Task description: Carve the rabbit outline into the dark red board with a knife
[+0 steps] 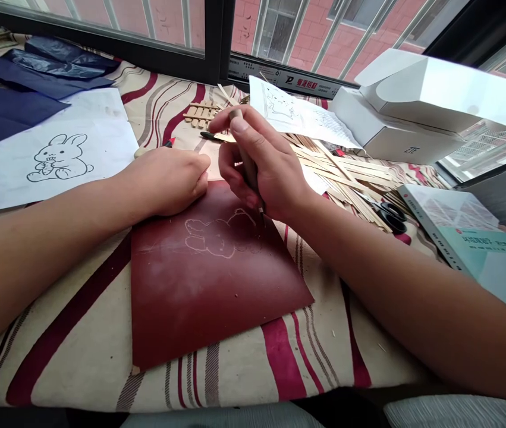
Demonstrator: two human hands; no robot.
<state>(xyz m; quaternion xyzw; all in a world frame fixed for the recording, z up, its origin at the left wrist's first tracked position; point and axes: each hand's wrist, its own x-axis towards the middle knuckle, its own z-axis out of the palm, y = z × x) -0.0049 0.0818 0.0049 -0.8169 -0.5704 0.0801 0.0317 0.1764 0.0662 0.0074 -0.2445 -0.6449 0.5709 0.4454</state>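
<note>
A dark red sheet [208, 285] lies on the striped cloth in front of me, with a pale rabbit outline [217, 235] scratched into it. My right hand [264, 163] is closed round a thin carving tool [247, 166], whose tip touches the sheet at the right edge of the rabbit. My left hand [167, 178] is curled shut and rests on the sheet's upper left edge, holding it down. What the left fingers hold, if anything, is hidden.
A white paper with a printed rabbit drawing [59, 157] lies at the left, beside dark blue sheets [7, 101]. Thin wooden sticks [346, 178] and scissors [389, 215] lie at the right, with white boxes [413, 113], a book [467, 235] and a window frame behind.
</note>
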